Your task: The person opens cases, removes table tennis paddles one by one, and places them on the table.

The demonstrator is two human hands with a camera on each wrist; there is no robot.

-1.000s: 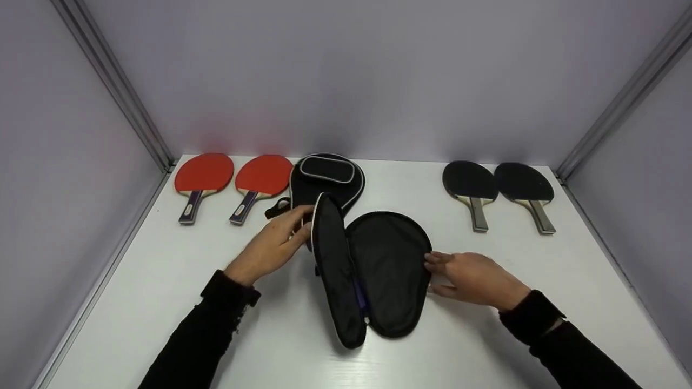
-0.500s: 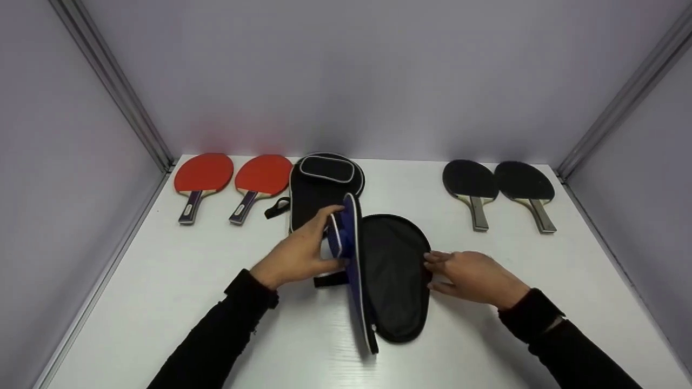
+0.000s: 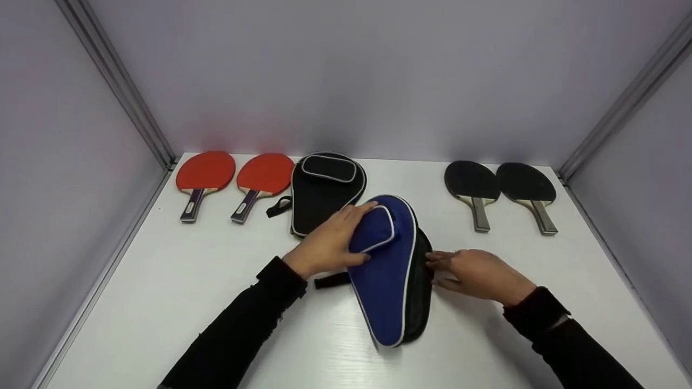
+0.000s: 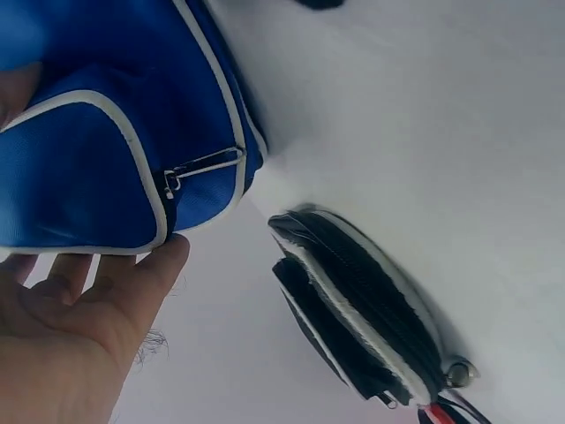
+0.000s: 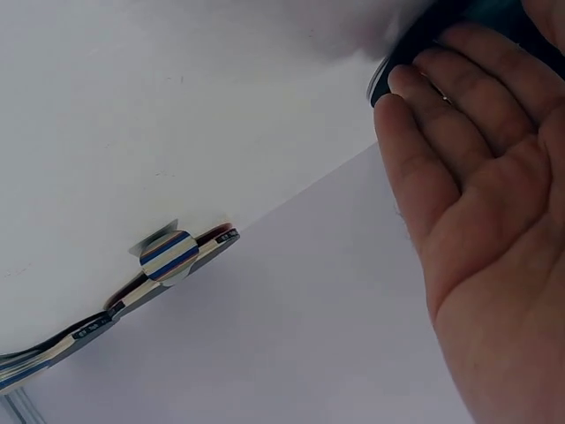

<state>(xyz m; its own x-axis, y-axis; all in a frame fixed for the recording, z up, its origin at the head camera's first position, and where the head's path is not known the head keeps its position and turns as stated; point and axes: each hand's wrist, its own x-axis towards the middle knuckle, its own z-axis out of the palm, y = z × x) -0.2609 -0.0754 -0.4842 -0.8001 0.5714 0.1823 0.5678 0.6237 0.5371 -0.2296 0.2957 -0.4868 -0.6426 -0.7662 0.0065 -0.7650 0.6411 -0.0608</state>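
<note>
A blue table tennis paddle case with white piping lies in the middle of the table, its blue lid tilted over the black back half. My left hand grips the lid's raised pocket, thumb on one side and fingers along the other. At the right edge of the black half, my right hand touches the rim with nearly straight fingers. A black strap sticks out at the left of the blue case. The case's inside is hidden.
Behind my left hand lies a black paddle case with a wrist loop. Two red paddles are at back left, two black paddles at back right. Pale walls border the white table.
My left hand has swung the blue lid from upright rightward and down over the black half, so its blue outer face now shows. The right hand has stayed at the rim.
</note>
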